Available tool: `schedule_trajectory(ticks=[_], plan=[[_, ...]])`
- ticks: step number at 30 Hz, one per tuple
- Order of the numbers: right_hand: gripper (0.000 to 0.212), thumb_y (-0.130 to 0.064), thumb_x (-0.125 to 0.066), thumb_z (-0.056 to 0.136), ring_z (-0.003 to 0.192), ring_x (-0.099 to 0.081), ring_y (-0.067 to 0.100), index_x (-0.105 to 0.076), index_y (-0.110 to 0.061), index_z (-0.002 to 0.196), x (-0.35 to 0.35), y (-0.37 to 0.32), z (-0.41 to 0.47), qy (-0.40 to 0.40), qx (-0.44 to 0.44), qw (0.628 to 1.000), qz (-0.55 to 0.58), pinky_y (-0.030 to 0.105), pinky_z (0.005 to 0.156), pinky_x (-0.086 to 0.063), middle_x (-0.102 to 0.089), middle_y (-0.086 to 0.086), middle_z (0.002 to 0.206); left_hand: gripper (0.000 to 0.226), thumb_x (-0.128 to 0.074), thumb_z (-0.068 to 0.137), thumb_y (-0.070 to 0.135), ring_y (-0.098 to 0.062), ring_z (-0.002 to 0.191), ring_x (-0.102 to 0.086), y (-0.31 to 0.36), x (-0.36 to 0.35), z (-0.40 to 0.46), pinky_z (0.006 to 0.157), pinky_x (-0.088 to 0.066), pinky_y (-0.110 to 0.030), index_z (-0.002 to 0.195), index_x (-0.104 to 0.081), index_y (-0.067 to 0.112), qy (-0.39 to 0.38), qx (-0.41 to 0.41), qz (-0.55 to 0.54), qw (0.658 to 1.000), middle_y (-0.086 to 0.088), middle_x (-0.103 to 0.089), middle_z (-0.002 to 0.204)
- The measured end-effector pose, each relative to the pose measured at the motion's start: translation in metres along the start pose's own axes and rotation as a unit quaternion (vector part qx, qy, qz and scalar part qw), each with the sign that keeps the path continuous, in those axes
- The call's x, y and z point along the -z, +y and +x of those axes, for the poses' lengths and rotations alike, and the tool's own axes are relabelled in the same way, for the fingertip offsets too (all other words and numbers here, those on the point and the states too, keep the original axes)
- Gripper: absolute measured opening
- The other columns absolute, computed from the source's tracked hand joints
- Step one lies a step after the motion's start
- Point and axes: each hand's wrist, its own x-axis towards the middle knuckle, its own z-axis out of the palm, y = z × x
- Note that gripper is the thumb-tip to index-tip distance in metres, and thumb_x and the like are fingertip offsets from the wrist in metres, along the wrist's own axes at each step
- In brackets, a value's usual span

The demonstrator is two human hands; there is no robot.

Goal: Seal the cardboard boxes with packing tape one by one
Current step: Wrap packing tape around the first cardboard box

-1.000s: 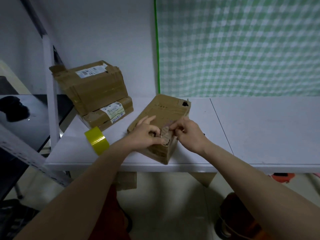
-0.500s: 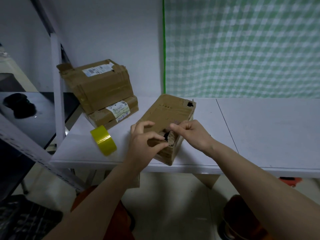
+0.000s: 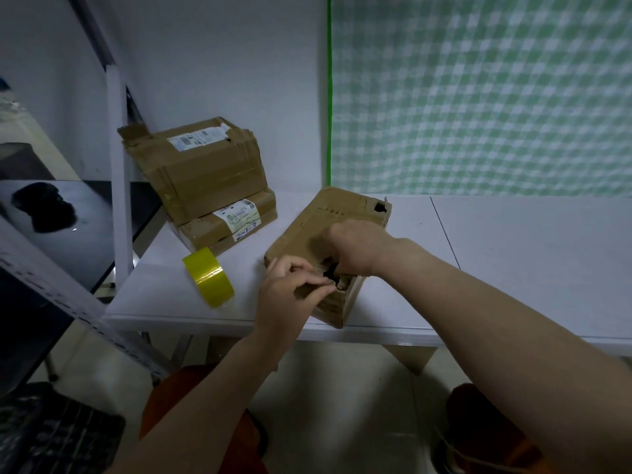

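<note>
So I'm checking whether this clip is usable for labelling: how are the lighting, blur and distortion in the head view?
Head view: dim and bluish overall; the left hand and right hand look soft with motion blur at the torn corner of the box; wide-angle bending curves the table edge; the yellow tape roll shows a mild sheen; labels on the stacked boxes are unreadable.

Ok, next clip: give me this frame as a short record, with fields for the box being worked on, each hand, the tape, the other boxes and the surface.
box in hand: worn cardboard box, near the table's front edge, torn open at its near corner
left hand: left hand pinches a flap at that torn corner
right hand: right hand curled on the box top beside the tear
tape: yellow tape roll on the table, left of the box, untouched
other boxes: two stacked boxes at back left
surface: white table
</note>
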Motion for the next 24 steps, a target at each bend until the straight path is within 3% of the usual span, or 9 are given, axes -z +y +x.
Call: schedule_trajectory(ticks=[2, 4, 9, 11, 15, 19, 24], plan=[[0.032, -0.025, -0.069, 0.079, 0.076, -0.042, 0.017, -0.052, -0.012, 0.103, -0.002, 0.000, 0.004, 0.012, 0.066, 0.997, -0.039, 0.028, 0.058, -0.033, -0.044, 0.000, 0.085, 0.012, -0.086, 0.067, 0.010, -0.018, 0.091, -0.055, 0.000, 0.001, 0.000, 0.080, -0.044, -0.018, 0.076, -0.078, 0.009, -0.004, 0.013, -0.016, 1.000, -0.005, -0.061, 0.091], [0.034, -0.023, -0.067, 0.080, 0.078, -0.041, 0.017, -0.052, -0.010, 0.108, -0.004, 0.001, 0.007, 0.032, 0.114, 0.991, -0.058, 0.029, 0.061, -0.032, -0.048, 0.004, 0.095, 0.011, -0.085, 0.068, 0.010, -0.018, 0.094, -0.055, 0.000, 0.002, 0.001, 0.082, -0.044, -0.017, 0.076, -0.078, 0.010, -0.012, 0.027, -0.031, 0.999, -0.004, -0.060, 0.094], [0.014, -0.019, -0.059, 0.085, 0.086, -0.055, 0.022, -0.064, -0.008, 0.093, -0.013, 0.012, 0.001, 0.090, 0.175, 0.980, -0.040, 0.028, 0.061, -0.034, -0.056, 0.005, 0.095, 0.009, -0.084, 0.068, 0.011, -0.018, 0.097, -0.055, -0.003, 0.002, 0.002, 0.087, -0.042, -0.015, 0.074, -0.077, 0.009, -0.023, 0.060, -0.060, 0.996, -0.006, -0.058, 0.105], [0.016, -0.020, -0.058, 0.087, 0.087, -0.055, 0.023, -0.068, -0.008, 0.093, -0.015, 0.016, -0.005, 0.093, 0.179, 0.979, -0.021, 0.034, 0.064, -0.042, -0.056, 0.005, 0.094, 0.010, -0.084, 0.068, 0.012, -0.017, 0.100, -0.054, -0.004, 0.002, 0.002, 0.088, -0.045, -0.020, 0.074, -0.077, 0.009, -0.027, 0.069, -0.069, 0.995, -0.006, -0.056, 0.110], [0.022, -0.021, -0.055, 0.092, 0.084, -0.054, 0.023, -0.068, -0.005, 0.085, -0.016, 0.017, -0.011, 0.105, 0.186, 0.977, 0.006, 0.035, 0.063, -0.042, -0.055, 0.007, 0.088, 0.010, -0.084, 0.068, 0.012, -0.018, 0.100, -0.055, -0.004, 0.001, 0.003, 0.088, -0.049, -0.030, 0.074, -0.076, 0.010, -0.029, 0.074, -0.076, 0.994, -0.006, -0.056, 0.110], [0.024, -0.022, -0.055, 0.092, 0.088, -0.054, 0.021, -0.069, -0.004, 0.085, -0.015, 0.018, -0.011, 0.083, 0.171, 0.981, 0.030, 0.035, 0.070, -0.043, -0.056, 0.006, 0.092, 0.010, -0.085, 0.068, 0.013, -0.014, 0.102, -0.054, -0.005, 0.002, 0.003, 0.089, -0.048, -0.027, 0.074, -0.076, 0.011, -0.031, 0.084, -0.085, 0.992, -0.005, -0.056, 0.111], [0.024, -0.028, -0.071, 0.081, 0.086, -0.052, 0.018, -0.068, -0.005, 0.088, -0.010, 0.017, -0.010, 0.055, 0.108, 0.987, 0.103, 0.034, 0.074, -0.044, -0.057, 0.006, 0.095, 0.010, -0.084, 0.069, 0.014, -0.008, 0.102, -0.053, -0.004, 0.003, 0.003, 0.090, -0.047, -0.026, 0.072, -0.075, 0.012, -0.039, 0.087, -0.085, 0.992, -0.002, -0.056, 0.110]])
